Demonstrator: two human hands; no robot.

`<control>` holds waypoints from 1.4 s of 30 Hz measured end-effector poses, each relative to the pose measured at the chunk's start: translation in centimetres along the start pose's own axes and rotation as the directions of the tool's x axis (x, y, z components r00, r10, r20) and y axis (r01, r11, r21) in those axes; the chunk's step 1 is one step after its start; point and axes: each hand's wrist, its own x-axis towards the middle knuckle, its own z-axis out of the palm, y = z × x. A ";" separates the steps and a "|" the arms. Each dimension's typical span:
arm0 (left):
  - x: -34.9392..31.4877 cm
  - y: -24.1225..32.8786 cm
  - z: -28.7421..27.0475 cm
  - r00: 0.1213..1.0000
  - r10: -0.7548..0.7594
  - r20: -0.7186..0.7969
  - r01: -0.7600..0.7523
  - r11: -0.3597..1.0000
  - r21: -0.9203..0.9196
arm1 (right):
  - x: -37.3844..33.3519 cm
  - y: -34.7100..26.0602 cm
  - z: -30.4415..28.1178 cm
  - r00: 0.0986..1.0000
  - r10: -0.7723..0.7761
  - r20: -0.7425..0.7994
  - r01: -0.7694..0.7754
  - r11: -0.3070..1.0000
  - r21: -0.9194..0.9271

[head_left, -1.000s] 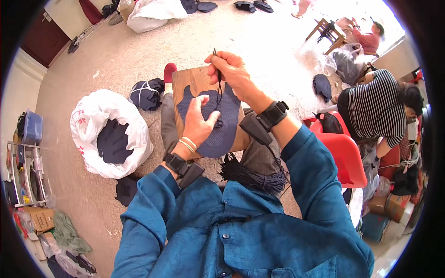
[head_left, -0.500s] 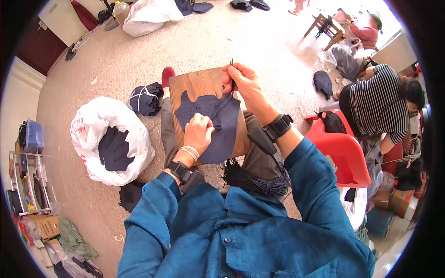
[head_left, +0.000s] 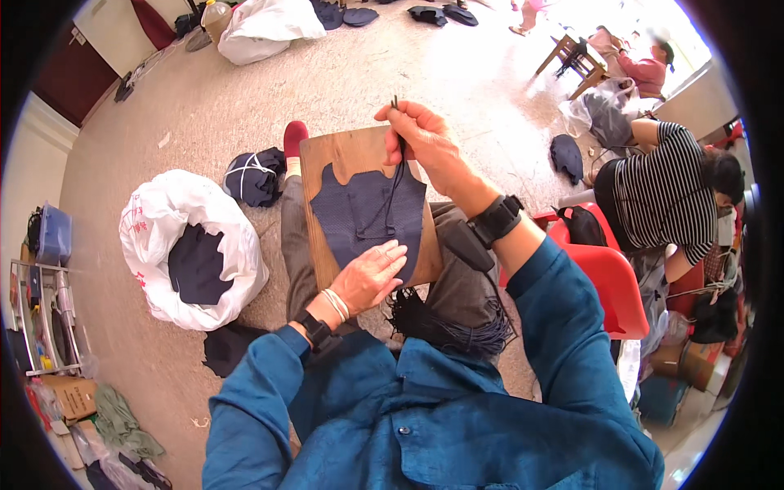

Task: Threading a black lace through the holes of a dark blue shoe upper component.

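Note:
Across my lap lies a wooden board (head_left: 320, 214), and on it a dark navy shoe-upper-shaped fabric piece (head_left: 335, 204). A thin dark cord (head_left: 399, 181) runs through the piece and up into my right hand (head_left: 425, 143). That hand pinches the cord above the board's far right side, its ends poking up past the fingers. My left hand (head_left: 371, 273) rests flat on the lower part of the piece, fingers stretched and together, gripping nothing. A bundle of dark cords (head_left: 457, 327) hangs over my right thigh, near the board's lower edge.
To my left stands a white plastic bag (head_left: 139, 245) with dark pieces inside, beside a tied dark bundle (head_left: 254, 176). A red plastic chair (head_left: 608, 286) is on my right, next to a person in a striped top (head_left: 653, 184). Another white bag (head_left: 261, 33) sits far ahead.
My left hand has moved down and right across the piece, its fingers flattening out. My right hand has shifted slightly left and up with the cord, which is now stretched more upright.

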 end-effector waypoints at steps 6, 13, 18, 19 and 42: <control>0.0 -2.1 -2.2 0.982 0.022 0.189 -0.020 1.000 -0.016 | 2.0 0.9 -0.2 0.965 0.136 0.223 -0.089 0.974 -0.209; -0.5 -2.1 -2.4 0.965 -0.060 0.254 0.057 0.998 0.020 | 4.8 3.1 -2.4 0.553 -0.094 0.828 0.833 0.050 -0.551; -0.1 -2.7 -2.5 0.961 -0.077 0.264 0.096 0.994 -0.059 | 10.1 6.6 -2.6 0.470 -0.161 0.868 0.865 -0.112 -0.490; 0.0 -2.7 -2.4 0.962 -0.082 0.259 0.106 0.991 -0.081 | 11.3 7.6 -2.1 0.446 -0.202 0.872 0.871 -0.124 -0.475; 0.9 -1.3 -3.7 0.913 -0.301 -0.274 0.248 0.945 -0.211 | 7.1 3.7 2.1 0.942 -0.063 0.328 0.172 0.934 -0.314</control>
